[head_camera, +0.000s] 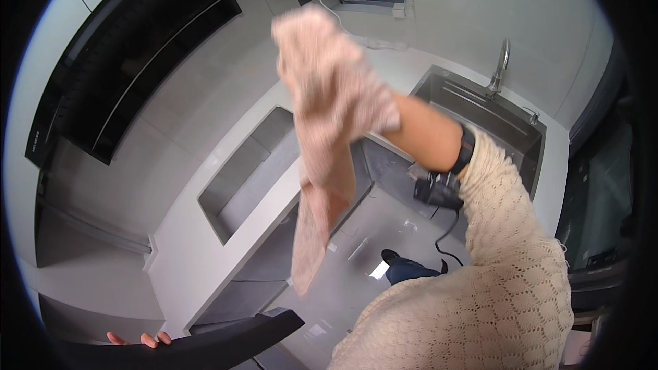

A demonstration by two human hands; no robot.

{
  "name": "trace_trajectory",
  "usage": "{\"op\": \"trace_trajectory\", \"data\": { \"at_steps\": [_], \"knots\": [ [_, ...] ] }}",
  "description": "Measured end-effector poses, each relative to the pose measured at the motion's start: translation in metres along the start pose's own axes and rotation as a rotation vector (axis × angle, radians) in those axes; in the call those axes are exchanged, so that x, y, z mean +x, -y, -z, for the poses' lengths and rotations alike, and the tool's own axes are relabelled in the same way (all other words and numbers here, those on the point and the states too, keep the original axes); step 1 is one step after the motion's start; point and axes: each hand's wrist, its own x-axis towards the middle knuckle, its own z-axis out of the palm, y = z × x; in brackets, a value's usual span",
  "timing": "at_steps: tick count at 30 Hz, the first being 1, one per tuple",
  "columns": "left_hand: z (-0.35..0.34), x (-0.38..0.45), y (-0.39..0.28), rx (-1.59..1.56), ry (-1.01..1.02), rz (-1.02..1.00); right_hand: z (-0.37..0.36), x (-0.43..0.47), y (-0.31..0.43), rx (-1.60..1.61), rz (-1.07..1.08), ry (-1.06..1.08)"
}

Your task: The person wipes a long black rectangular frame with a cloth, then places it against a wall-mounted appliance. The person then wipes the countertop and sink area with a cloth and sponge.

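A pale pink cloth (329, 97), blurred by motion, hangs from my right hand (411, 121) over the counter's inner edge. The cloth covers the fingers and most of that hand; its long tail dangles towards the floor. At the lower left, fingertips of my left hand (149, 339) curl over the edge of a dark door-like panel (231, 331). The rest of the left hand is hidden behind it. A black strap with a small device (439, 190) and a cable sits around my right wrist, below a cream knitted sleeve (493, 185).
A white countertop (180, 288) with a rectangular cut-out (252, 180) runs along the left. Steel sink (462, 92) and tap (498, 69) stand at the right. A black range hood (128, 61) projects from the wall. Grey cabinets (267, 267) line the glossy floor (354, 277).
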Motion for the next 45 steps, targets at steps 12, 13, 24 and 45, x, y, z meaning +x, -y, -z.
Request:
{"op": "trace_trajectory", "data": {
  "at_steps": [12,13,24,45],
  "knots": [
    [-0.061,0.011,0.082,0.162,-0.213,0.118,-0.044,0.071,-0.186,0.241,-0.457,-0.45],
    [-0.047,0.01,0.091,0.21,-0.202,0.095,-0.061,0.059,-0.195,0.18,-0.416,-0.33],
    [-0.059,-0.005,0.159,0.387,0.129,0.281,-0.156,-0.143,-0.294,-0.136,-0.625,1.235],
    [-0.03,0.099,0.32,0.977,0.717,-0.349,-0.26,-0.112,-0.098,1.903,-1.408,0.069]
  ]
}}
